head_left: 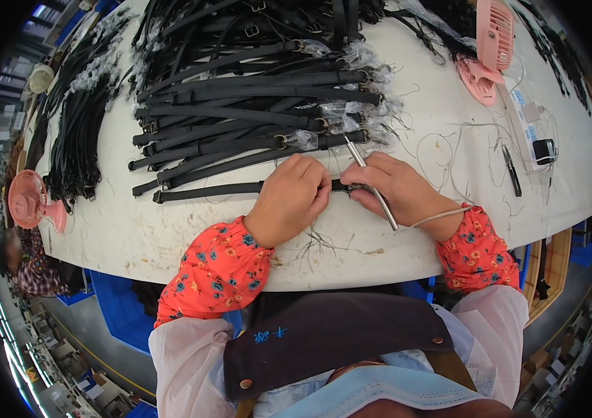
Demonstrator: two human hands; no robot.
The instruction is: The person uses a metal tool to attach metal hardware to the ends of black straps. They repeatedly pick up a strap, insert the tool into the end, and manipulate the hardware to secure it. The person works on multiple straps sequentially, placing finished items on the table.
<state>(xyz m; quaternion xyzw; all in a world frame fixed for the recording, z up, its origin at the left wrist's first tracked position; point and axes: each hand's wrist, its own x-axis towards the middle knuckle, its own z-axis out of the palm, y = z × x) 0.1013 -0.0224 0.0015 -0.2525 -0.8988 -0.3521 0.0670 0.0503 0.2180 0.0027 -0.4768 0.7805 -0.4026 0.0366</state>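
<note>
Working position at the near edge of a white table [170,237], one black strap [205,189] pulled out of the stock and laid flat across the front. Left hand [289,198] pressed palm-down on the strap near its right end, fingers curled over it, pinning it to the table. Right hand [397,184] closed around a slim metal tool [372,188], held like a pen, tip angled up and away, shaft crossing the strap end between the two hands. Hands close together, nearly touching at the strap end; exact contact of the tool with the strap hidden by the fingers. Judged step: trimming or finishing of the strap end, with loose thread scraps [317,244] lying on the table just below. Behind the hands, a stacked pile of black straps [254,104] with ring fittings and clear wrapping at their right ends; a second bundle of straps [76,132] at far left. Pink desk fan [494,45] at upper right, another pink fan [28,198] at left edge. Next move, as judged: steady downward hold by the left hand, fine control of the tool tip at the strap end, care to avoid the left fingertips just beside it
</note>
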